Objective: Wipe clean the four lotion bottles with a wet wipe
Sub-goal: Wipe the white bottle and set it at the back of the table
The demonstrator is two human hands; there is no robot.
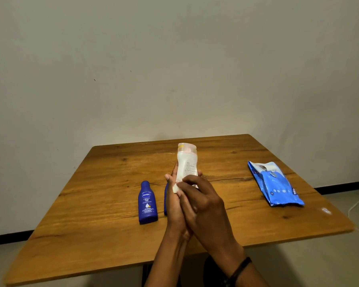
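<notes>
- Two hands meet over the middle of the surface point(104, 204): the left hand point(175, 206) has its grip closed around the lower part of a white lotion bottle point(186, 162), fingers behind it and thumb tip showing at its right edge.
- The right hand point(203, 204) lies across the left, its grip closed with fingertips pressing a white wet wipe point(176, 188) against the lower side of the bottle.
- The white bottle is held off the wood, tilted slightly, its clear pale cap pointing up and away.
- A dark band point(239, 268) circles the right wrist.
- Just left of the hands, a blue Nivea bottle point(147, 203) stands upright.
- A second blue bottle point(165, 200) shows only as a sliver behind the left hand.
- Well apart to the right lies a blue pack of wipes point(276, 184), its flap peeled open.
</notes>
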